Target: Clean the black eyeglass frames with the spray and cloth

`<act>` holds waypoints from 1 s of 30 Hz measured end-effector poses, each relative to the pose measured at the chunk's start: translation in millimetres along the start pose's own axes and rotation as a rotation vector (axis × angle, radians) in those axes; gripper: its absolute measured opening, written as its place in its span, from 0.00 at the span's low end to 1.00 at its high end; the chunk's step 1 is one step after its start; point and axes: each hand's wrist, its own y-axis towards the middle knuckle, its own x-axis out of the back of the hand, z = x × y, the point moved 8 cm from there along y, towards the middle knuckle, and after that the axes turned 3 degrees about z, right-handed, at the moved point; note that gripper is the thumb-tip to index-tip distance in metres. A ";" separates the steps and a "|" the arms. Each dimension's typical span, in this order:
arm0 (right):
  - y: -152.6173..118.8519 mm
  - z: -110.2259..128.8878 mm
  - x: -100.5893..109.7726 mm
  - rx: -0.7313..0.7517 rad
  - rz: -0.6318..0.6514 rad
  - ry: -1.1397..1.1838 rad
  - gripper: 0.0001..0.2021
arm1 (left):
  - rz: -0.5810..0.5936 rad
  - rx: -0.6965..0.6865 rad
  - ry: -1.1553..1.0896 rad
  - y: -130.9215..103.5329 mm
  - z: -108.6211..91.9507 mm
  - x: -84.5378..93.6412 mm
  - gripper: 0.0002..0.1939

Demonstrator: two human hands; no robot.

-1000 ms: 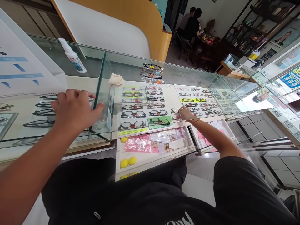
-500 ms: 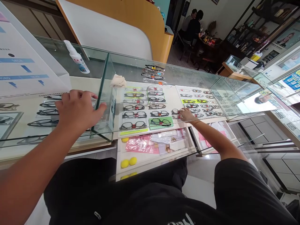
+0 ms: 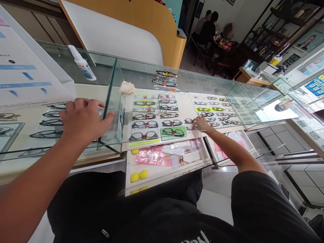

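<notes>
Scarcely anything is being shifted since half a second ago. Left hand (image 3: 84, 118), 9 o'clock, is being kept spread wide by glass divider (image 3: 109, 98); spray bottle label (image 3: 86, 70), 10 o'clock, unreadable. Glasses (image 3: 188, 120), 3 o'clock, are being touched by right hand (image 3: 201, 124); grip can't be told.

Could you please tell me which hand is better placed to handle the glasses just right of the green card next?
Right, I'd judge: the right hand has its fingers at those glasses, while the left hand is farther away, mostly across the glass divider.
</notes>
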 end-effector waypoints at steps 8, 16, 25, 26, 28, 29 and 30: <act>-13.4 9.8 17.3 -0.044 0.012 0.009 0.19 | 0.004 -0.012 -0.004 3.1 3.3 -3.2 0.37; -63.5 96.7 43.7 0.081 0.141 0.066 0.25 | -0.032 -0.033 0.027 2.7 3.4 -3.2 0.36; -83.2 124.8 233.2 0.518 0.046 0.380 0.18 | -0.031 -0.055 0.035 0.1 0.5 -1.8 0.34; -59.3 109.5 263.4 0.442 -0.077 0.333 0.19 | -0.026 -0.054 0.032 0.2 0.9 -1.9 0.34; -9.7 81.0 311.0 0.271 -0.299 0.245 0.18 | -0.017 -0.052 0.020 0.6 2.2 -1.9 0.34; 13.5 72.6 326.0 0.226 -0.368 0.209 0.17 | -0.015 -0.055 0.009 0.7 2.9 -1.9 0.33; 34.9 69.6 334.9 0.225 -0.401 0.178 0.16 | -0.013 -0.060 -0.005 0.7 3.4 -1.8 0.34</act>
